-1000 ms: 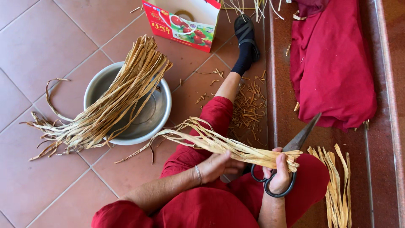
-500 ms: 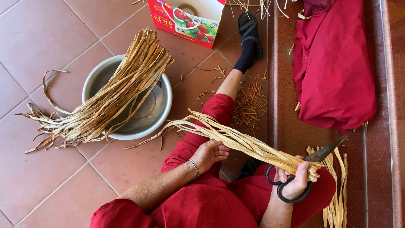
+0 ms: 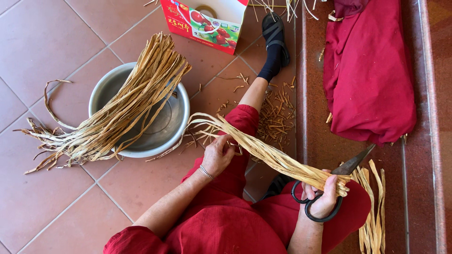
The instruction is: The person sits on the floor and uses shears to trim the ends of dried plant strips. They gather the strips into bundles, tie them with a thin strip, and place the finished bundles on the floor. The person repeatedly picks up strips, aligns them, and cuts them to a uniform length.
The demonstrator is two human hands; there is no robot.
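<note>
- The person sits on the tiled floor (image 3: 56, 51) in red clothes, holding a long bundle of pale, dry, flat plant strips (image 3: 263, 150) slantwise across the lap.
- The left hand (image 3: 217, 155) is closed loosely around the bundle near its frayed upper end, fingers curled over the strips.
- The right hand (image 3: 322, 197) pinches the lower end of the same bundle under the thumb, while its fingers pass through the black loops of a pair of dark-bladed scissors (image 3: 336, 186); the blades point away to the upper right. I cannot tell if they are parted.
- The strips look light, papery and limp: the free ends droop and splay, so I judge they need support at both ends, as now, or the bundle will sag and shed pieces.
- They seem brittle at the tips; a firm but flat grip near the middle would hold them together best.
- A round steel basin (image 3: 176, 129) stands just left of the knee with a larger sheaf of the same strips (image 3: 117, 113) lying across it.
- Short cut scraps (image 3: 275, 113) litter the floor beside the leg, and trimmed strips (image 3: 374, 211) lie on the step at right, near a red cloth (image 3: 372, 75).
</note>
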